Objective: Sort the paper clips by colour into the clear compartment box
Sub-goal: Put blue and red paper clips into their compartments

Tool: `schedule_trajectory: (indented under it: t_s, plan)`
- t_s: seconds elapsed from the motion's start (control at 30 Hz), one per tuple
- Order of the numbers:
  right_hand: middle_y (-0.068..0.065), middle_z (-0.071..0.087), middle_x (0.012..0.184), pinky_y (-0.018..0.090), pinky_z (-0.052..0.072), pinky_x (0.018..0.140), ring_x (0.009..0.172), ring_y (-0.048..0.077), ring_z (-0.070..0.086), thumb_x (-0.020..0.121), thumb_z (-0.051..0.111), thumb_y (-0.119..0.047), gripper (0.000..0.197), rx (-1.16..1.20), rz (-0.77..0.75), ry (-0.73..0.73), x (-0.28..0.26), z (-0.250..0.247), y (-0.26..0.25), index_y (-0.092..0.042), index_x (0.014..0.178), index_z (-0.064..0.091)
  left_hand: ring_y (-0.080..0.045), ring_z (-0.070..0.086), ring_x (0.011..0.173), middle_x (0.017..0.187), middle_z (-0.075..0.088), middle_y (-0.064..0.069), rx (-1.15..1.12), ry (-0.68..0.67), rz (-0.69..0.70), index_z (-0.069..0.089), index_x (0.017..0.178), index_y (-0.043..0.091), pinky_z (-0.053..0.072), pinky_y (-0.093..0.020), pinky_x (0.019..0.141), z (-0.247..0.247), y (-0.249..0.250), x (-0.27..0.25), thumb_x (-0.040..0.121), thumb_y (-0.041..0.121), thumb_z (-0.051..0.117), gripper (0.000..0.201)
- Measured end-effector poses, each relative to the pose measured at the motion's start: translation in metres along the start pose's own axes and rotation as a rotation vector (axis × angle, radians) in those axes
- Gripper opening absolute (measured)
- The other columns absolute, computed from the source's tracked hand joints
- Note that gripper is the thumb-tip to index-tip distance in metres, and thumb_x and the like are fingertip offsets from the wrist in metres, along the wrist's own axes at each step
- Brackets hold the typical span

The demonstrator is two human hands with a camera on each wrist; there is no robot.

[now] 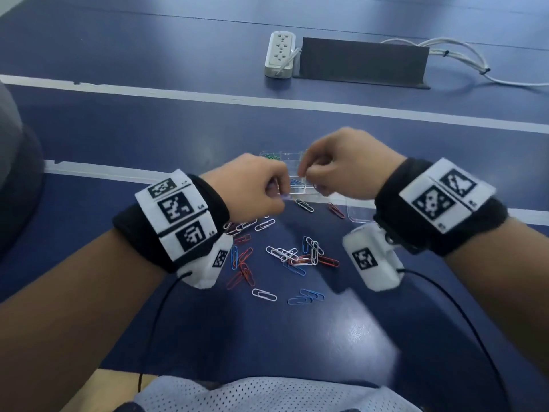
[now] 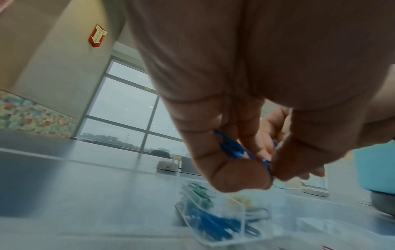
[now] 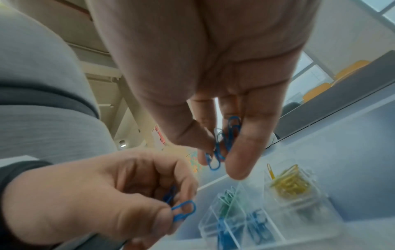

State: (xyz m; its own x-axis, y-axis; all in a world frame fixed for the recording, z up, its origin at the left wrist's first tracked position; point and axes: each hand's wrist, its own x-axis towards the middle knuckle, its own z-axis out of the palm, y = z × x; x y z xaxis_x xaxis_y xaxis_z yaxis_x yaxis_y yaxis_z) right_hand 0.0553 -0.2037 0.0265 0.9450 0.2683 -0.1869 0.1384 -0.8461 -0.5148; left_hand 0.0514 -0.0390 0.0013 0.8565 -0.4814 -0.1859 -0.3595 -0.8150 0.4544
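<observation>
Both hands hover close together above the clear compartment box (image 1: 297, 190). My left hand (image 1: 252, 188) pinches blue paper clips (image 2: 233, 149) between thumb and fingers; the right wrist view also shows those blue clips (image 3: 181, 209). My right hand (image 1: 335, 165) pinches a small bunch of blue clips (image 3: 222, 143) at its fingertips. The box (image 3: 235, 236) holds blue clips (image 3: 222, 231), green clips (image 3: 226, 201) and yellow clips (image 3: 288, 184) in separate compartments. Loose red, white and blue clips (image 1: 294, 257) lie scattered on the blue table, nearer to me than the box.
A white power strip (image 1: 280, 53) and a dark upright panel (image 1: 362, 62) with white cables (image 1: 463, 55) stand at the far side of the table. White lines (image 1: 267, 102) cross the blue surface. A grey rounded object (image 1: 15, 173) is at the left edge.
</observation>
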Motion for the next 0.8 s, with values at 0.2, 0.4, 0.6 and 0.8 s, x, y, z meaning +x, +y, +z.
schedule_trajectory:
  t_s: [0.2, 0.4, 0.6, 0.8]
  plan:
    - [-0.003, 0.061, 0.071, 0.02, 0.044, 0.073, 0.079, 0.015, 0.059, 0.082, 0.052, -0.014, 0.024, -0.032, 0.061, -0.005, 0.035, 0.004, -0.007, -0.019, 0.089, 0.074, -0.011, 0.05, 0.066, 0.077, 0.065, 0.006, -0.008, 0.19, -0.074, 0.071, 0.095, 0.015, 0.037, -0.019, 0.071, -0.009, -0.006, 0.029, 0.08, 0.01, 0.055, 0.023]
    - [0.013, 0.073, 0.084, 0.039, 0.057, 0.086, 0.08, 0.025, 0.07, 0.082, 0.046, -0.009, 0.028, 0.139, 0.148, -0.069, 0.035, 0.004, -0.006, -0.016, 0.096, 0.07, -0.012, 0.051, 0.077, 0.085, 0.063, 0.002, 0.016, 0.161, -0.11, 0.073, 0.096, 0.017, 0.038, -0.019, 0.074, -0.006, -0.006, 0.041, 0.083, 0.009, 0.053, 0.025]
    - [0.029, 0.069, 0.094, 0.053, 0.056, 0.083, 0.092, 0.044, 0.068, 0.082, 0.037, 0.002, 0.034, 0.292, 0.174, -0.113, 0.032, 0.001, -0.007, 0.004, 0.101, 0.065, -0.011, 0.053, 0.078, 0.096, 0.071, -0.002, 0.033, 0.141, -0.098, 0.073, 0.097, 0.017, 0.039, -0.018, 0.077, -0.006, -0.001, 0.041, 0.083, 0.005, 0.052, 0.028]
    - [0.01, 0.069, 0.1, 0.045, 0.058, 0.082, 0.09, 0.028, 0.069, 0.083, 0.051, -0.01, 0.039, 0.304, 0.172, -0.037, 0.03, -0.005, -0.001, -0.018, 0.12, 0.057, -0.018, 0.061, 0.085, 0.092, 0.071, -0.005, 0.045, 0.119, -0.062, 0.07, 0.096, 0.014, 0.042, -0.022, 0.078, -0.007, 0.009, 0.045, 0.083, 0.002, 0.048, 0.028]
